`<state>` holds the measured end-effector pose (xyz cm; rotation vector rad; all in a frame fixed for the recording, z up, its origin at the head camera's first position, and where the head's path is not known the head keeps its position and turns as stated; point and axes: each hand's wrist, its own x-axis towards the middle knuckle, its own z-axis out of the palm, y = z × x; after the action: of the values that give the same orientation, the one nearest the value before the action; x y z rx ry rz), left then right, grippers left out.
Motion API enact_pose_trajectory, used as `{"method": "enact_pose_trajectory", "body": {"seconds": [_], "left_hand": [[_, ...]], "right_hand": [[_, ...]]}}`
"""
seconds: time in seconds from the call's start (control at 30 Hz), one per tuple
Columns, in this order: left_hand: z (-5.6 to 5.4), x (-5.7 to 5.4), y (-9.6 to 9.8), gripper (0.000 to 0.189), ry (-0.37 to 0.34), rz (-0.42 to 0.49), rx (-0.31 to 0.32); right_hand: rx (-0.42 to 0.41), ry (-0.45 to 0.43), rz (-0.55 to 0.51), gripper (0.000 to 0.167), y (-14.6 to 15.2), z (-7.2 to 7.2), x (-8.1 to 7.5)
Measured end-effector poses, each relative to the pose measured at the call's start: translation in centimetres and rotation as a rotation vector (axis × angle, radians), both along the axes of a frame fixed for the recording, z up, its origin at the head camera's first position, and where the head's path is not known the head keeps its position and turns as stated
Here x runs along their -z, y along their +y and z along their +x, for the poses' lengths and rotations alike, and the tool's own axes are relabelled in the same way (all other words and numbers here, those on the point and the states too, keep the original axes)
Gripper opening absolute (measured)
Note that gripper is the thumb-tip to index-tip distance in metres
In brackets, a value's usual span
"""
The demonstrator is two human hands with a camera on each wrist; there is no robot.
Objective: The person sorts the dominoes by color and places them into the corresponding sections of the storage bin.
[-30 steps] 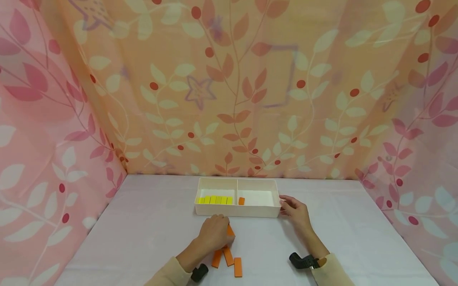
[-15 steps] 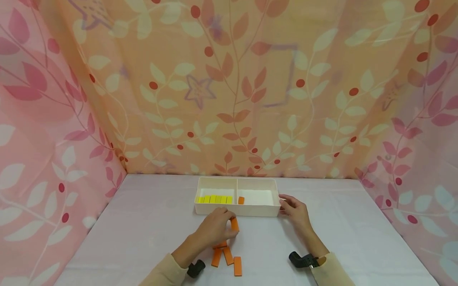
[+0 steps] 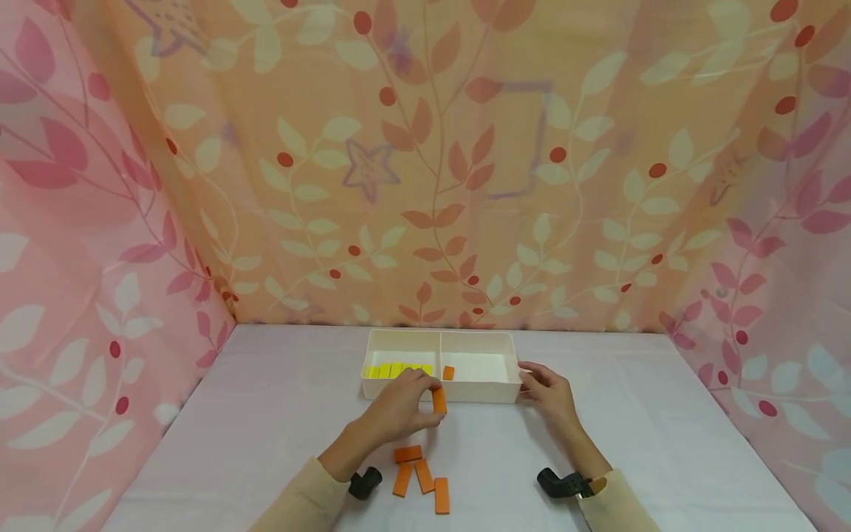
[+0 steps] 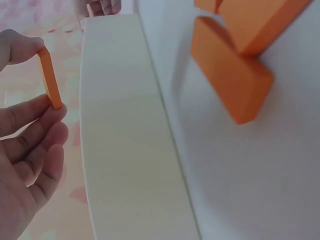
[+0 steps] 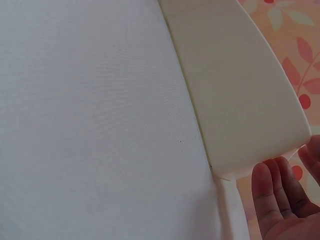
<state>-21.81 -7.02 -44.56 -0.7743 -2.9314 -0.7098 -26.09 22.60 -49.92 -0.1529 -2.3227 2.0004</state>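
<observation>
My left hand [image 3: 399, 406] pinches an orange rectangular block [image 3: 439, 400] between thumb and fingertips; the left wrist view shows the block [image 4: 49, 77] on edge there. In the head view it overlaps the front wall of the white two-compartment box [image 3: 479, 391]. Yellow blocks [image 3: 385, 371] stand in a row in the left compartment, partly hidden behind the hand. One orange block [image 3: 448, 373] stands in the right compartment, against the divider. My right hand [image 3: 552, 395] touches the box's right end with its fingertips [image 5: 262, 177].
Several loose orange blocks [image 3: 423, 476] lie on the white tabletop [image 3: 266, 443] in front of the box, some touching. Behind the table hangs a leaf-patterned curtain [image 3: 319, 222]. A black camera [image 3: 564, 484] is strapped to each wrist.
My left hand has lifted an orange block off the loose pile and carried it forward to the box's front wall. My right hand has stayed at the box's right end.
</observation>
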Motion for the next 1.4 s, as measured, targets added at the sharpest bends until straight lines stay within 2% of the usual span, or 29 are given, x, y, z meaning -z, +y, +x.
{"method": "enact_pose_trajectory", "body": {"seconds": [0.13,0.33,0.63,0.87,1.1,1.27,1.4], "left_hand": [[-0.6,-0.4,-0.1,0.044,0.021,0.025,0.005],[-1.7,-0.6,-0.1,0.044,0.014,0.060,0.007],[-4.6,-0.1,0.1,0.045,-0.066,0.200,-0.035],[-6.2,-0.4,0.8,0.045,-0.086,0.253,-0.031],[-7.7,0.2,2.0,0.045,-0.123,0.321,-0.013],[-8.3,0.4,3.1,0.044,-0.137,0.318,-0.002],[-8.6,0.6,3.9,0.044,-0.134,0.275,-0.003]], "right_hand": [[0.000,0.007,0.002,0.039,0.1,-0.1,0.1],[0.003,0.003,0.003,0.038,0.1,-0.1,0.3],[0.001,0.003,0.015,0.039,0.5,-0.2,0.0],[-0.012,0.013,0.008,0.040,0.5,-0.2,0.2],[-0.007,0.018,-0.021,0.041,0.4,-0.1,0.1],[-0.014,0.002,-0.030,0.043,0.2,0.0,-0.1],[-0.011,-0.003,-0.036,0.042,0.0,0.0,0.0]]}}
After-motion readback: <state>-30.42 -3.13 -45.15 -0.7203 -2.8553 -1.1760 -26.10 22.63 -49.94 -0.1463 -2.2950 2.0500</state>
